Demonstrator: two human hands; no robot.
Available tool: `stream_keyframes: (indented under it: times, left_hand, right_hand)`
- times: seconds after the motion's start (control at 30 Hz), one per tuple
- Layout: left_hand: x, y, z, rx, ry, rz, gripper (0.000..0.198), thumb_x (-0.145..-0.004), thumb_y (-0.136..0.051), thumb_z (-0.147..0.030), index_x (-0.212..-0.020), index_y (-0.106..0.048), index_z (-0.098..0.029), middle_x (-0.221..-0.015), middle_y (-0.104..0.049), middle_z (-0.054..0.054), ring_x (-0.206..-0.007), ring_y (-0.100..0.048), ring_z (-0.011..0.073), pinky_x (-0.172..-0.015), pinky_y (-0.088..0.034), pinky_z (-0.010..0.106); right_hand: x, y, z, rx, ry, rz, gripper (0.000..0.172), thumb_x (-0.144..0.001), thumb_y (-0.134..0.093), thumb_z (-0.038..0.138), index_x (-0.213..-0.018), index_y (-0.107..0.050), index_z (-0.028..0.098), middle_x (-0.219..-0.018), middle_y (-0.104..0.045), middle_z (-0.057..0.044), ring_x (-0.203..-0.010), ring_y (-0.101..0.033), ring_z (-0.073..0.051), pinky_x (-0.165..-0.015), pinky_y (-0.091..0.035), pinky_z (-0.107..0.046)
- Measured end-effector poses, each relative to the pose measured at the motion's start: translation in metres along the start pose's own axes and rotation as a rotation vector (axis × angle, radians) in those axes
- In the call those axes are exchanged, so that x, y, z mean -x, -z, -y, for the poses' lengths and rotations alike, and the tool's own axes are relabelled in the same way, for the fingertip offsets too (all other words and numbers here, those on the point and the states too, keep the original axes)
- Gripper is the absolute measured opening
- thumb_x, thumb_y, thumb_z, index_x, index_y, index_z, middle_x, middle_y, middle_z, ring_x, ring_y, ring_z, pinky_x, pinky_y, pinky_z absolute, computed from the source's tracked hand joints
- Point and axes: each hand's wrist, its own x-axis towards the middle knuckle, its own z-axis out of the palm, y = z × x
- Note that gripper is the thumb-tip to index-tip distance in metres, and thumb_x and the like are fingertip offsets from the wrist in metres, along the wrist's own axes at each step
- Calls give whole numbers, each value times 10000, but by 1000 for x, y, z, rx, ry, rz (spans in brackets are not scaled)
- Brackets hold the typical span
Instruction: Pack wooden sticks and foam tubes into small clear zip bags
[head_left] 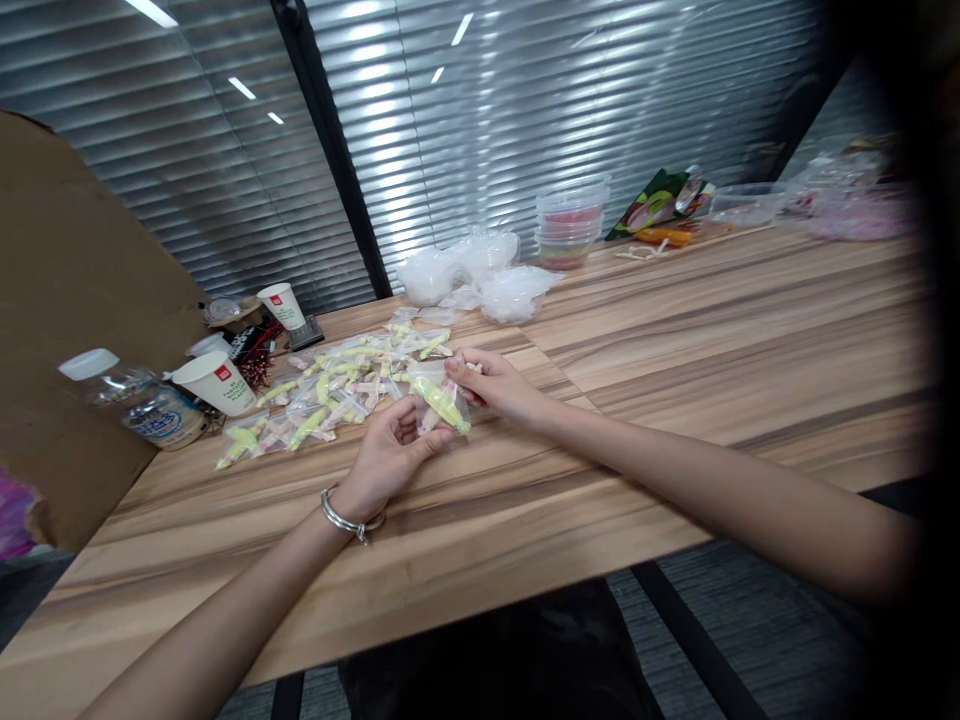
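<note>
Between my two hands is a small clear plastic bag with a yellow-green piece and something pinkish inside. My left hand, with a silver bangle at the wrist, grips the bag's lower left side between thumb and fingers. At its upper right edge, my right hand pinches the bag. The bag is held tilted just above the wooden table. Just beyond my left hand lies a spread pile of similar filled bags, with yellow-green and pale pink contents.
On the left stand a plastic bottle, paper cups and a cardboard panel. Behind the pile are puffy clear plastic bags and stacked plastic tubs. A green packet lies farther right, by the window blinds.
</note>
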Motion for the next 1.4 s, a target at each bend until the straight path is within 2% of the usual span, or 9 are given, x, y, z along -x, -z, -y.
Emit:
stream_keyframes:
  times: [0.2,0.4,0.6,0.73,0.87,1.17,1.4]
  left_hand:
    - [1,-2,-2,-1,-6,-20,197,-741,-697,-250,-860,-563,-166,-834,-623,13,-757,-571,125,-653,-443,214]
    - [0,-3,-2,-13,9,16,180,-790,-654,-240,-927,-559,-174,-922,-624,13,-847,-578,119,-757,-456,218]
    - [0,-4,-1,47,75,51,343,-755,-679,-218,-1067,-543,-175,-1053,-632,63,-999,-595,174,-871,-463,284]
    - [1,-2,0,25,89,-2,265,-781,-653,-260,-1015,-566,-170,-971,-650,54,-914,-617,165,-839,-471,295]
    - [1,0,2,-23,113,-7,205,-787,-641,-289,-938,-577,-167,-858,-657,39,-832,-628,165,-820,-473,312]
    - [1,-1,-4,-157,78,20,98,-801,-585,-244,-821,-612,-152,-804,-646,27,-793,-596,150,-773,-448,270]
    - [2,-1,-5,-248,16,38,99,-806,-558,-242,-775,-605,-160,-777,-639,30,-763,-580,162,-744,-446,279]
  right_hand:
    - [0,1,1,12,-13,12,397,-848,-510,530,-697,-460,166,-563,-406,55,-495,-332,-68,-483,-268,-211]
    - [-1,1,-3,-16,-7,-28,375,-836,-537,509,-704,-470,164,-569,-417,57,-494,-331,-67,-486,-271,-211]
    - [-2,3,-4,-41,5,-138,367,-825,-551,506,-705,-471,169,-577,-412,55,-499,-334,-72,-478,-267,-213]
    - [-3,5,-5,-7,10,-173,366,-826,-552,498,-684,-462,173,-561,-402,55,-488,-330,-74,-467,-256,-216]
    - [-3,6,-6,59,-1,-208,356,-828,-543,496,-692,-485,172,-561,-428,45,-501,-362,-84,-472,-281,-219]
    - [-2,6,-2,148,42,-205,349,-839,-538,458,-659,-490,163,-576,-443,41,-533,-386,-85,-514,-316,-217]
    - [0,5,-1,204,55,-219,339,-844,-528,450,-665,-493,164,-612,-464,29,-567,-405,-98,-534,-324,-221]
